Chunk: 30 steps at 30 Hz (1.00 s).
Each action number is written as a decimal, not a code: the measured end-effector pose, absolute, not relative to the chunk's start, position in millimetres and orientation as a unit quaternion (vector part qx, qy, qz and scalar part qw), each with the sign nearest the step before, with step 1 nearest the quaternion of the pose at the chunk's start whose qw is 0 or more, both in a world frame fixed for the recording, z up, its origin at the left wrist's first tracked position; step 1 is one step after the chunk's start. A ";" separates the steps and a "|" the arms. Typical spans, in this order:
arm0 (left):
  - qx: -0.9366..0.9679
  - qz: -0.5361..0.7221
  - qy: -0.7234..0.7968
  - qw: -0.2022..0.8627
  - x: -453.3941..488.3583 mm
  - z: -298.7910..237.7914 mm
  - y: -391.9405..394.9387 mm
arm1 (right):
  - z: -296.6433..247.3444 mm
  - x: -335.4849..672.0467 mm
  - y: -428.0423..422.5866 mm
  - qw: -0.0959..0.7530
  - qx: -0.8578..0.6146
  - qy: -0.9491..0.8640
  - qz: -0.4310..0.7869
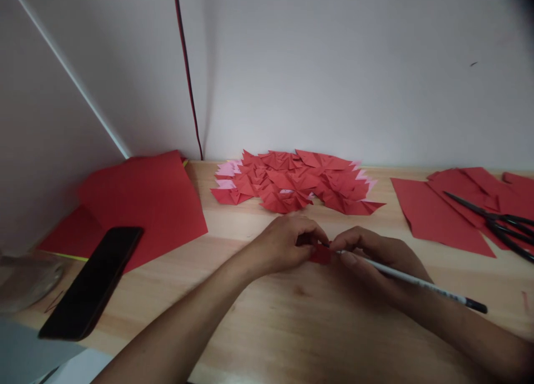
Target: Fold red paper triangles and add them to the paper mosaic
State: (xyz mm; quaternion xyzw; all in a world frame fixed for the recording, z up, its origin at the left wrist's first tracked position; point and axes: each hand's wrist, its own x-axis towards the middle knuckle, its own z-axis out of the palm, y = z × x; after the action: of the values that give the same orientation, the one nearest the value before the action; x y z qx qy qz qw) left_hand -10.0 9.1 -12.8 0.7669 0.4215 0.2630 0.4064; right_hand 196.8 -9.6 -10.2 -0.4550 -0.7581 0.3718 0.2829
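My left hand [290, 242] is closed, its thumb and fingers pinching a small piece of red paper [320, 255] just above the table. My right hand [373, 256] is closed around a slim white pen or pencil [421, 284] with a dark rear end. Its front end points left and meets the paper between my hands; the exact tip is hard to make out. Behind my hands lies a pile of folded red paper pieces [292, 179], with pink paper edges [227, 170] showing at its sides.
At the left, large red sheets [167, 206] lie under a black phone [95, 284], near a clear container [29, 281]. Cut red paper [438, 217] and black scissors [507, 222] rest at the right. A grey-white wall [334, 67] with a dark cable [187, 67] stands behind the wooden table [271, 328].
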 end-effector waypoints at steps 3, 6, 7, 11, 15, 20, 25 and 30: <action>0.755 0.275 0.429 0.414 -10.4 -12.8 8.0 | -11.5 197.2 -10.8 0.276 -0.440 -0.785 0.337; 0.729 0.289 0.448 0.429 -10.9 -10.3 6.4 | -11.5 197.2 -11.4 0.283 -0.434 -0.803 0.295; 0.721 0.292 0.453 0.435 -11.1 -9.3 6.0 | -11.0 196.8 -11.6 0.280 -0.439 -0.801 0.295; 0.697 0.301 0.460 0.461 -11.3 -8.1 5.7 | -8.4 195.3 -11.1 0.272 -0.473 -0.766 0.341; 0.677 0.307 0.462 0.483 -11.7 -11.3 7.1 | -11.6 199.9 -8.7 0.272 -0.472 -0.766 0.341; 0.650 0.314 0.459 0.518 -13.9 -15.0 9.6 | -19.1 207.0 -7.2 0.255 -0.409 -0.810 0.335; 0.635 0.328 0.446 0.539 -15.8 -17.4 11.7 | -19.6 206.3 -9.7 0.266 -0.370 -0.835 0.309; 0.632 0.323 0.444 0.547 -16.7 -15.8 12.8 | -16.8 203.4 -11.5 0.277 -0.464 -0.784 0.304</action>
State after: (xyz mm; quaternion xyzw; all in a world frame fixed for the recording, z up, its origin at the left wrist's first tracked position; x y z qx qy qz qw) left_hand -16.7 12.8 -15.8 0.6317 0.4437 0.3234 0.5473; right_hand 203.4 -11.5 -16.8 -0.4641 -0.7844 0.3043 0.2769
